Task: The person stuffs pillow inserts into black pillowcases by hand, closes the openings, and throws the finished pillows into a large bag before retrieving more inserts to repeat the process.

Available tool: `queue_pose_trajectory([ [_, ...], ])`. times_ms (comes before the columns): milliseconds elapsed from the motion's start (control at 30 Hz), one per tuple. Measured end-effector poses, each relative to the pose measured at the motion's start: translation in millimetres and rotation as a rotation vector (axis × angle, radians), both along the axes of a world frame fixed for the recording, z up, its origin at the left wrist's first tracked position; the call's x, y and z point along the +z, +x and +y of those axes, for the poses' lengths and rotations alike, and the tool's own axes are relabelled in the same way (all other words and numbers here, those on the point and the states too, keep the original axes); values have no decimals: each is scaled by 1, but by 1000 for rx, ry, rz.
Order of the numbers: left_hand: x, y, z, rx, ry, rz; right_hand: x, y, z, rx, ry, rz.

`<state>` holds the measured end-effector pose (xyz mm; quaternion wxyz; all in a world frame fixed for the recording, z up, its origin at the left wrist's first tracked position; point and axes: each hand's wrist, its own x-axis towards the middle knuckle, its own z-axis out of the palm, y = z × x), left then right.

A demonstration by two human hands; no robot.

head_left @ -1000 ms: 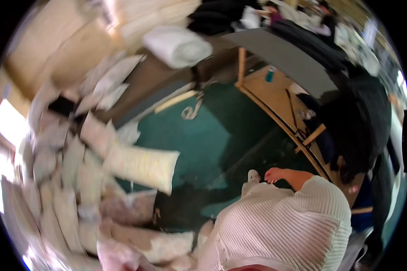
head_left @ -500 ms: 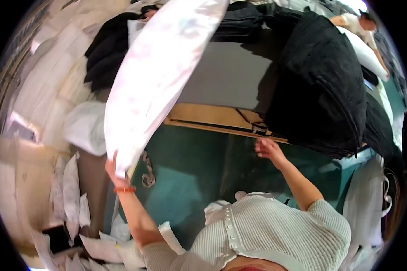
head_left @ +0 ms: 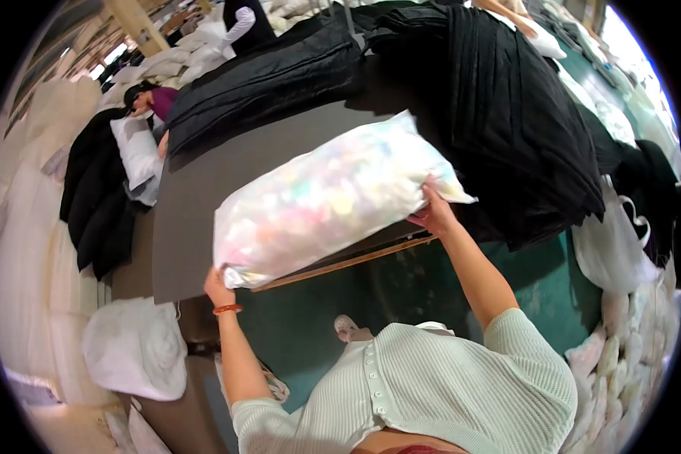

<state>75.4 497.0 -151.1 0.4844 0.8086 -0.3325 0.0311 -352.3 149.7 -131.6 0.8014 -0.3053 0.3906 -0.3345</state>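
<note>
- Fingers of the left hand (head_left: 219,291) pinched the near left corner of the white pillow (head_left: 318,204); those of the right hand (head_left: 437,217) gripped its right end.
- The pillow, blotched with pastel colours, was over the near edge of the grey worktop (head_left: 185,227).
- Black fabric (head_left: 522,129) was heaped right of it.
- Dark cloth (head_left: 272,68) lay along the far side.
- A white bundle (head_left: 132,348) sat near the worktop's left corner.

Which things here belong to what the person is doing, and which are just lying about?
In the job:
pillow
left hand and right hand, holding it
grey table, probably

Seemingly just lying about:
black cloth pile
white bundle, left
white bag, right
</note>
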Motion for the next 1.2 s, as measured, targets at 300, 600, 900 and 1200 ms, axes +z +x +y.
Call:
queue_pose_trajectory([
  [300, -42, 1, -46, -4, -34, 192, -61, 18, 112, 511, -169, 192],
  [600, -46, -241, -143, -466, 295, 4, -224, -318, 319, -45, 5, 1273],
  [900, -120, -519, -174, -1202, 660, 434, -299, -503, 639, -244, 352, 1611],
  [1200, -191, -698, -250, -1819, 1235, -474, -293, -486, 637, -1089, 1074, 443],
])
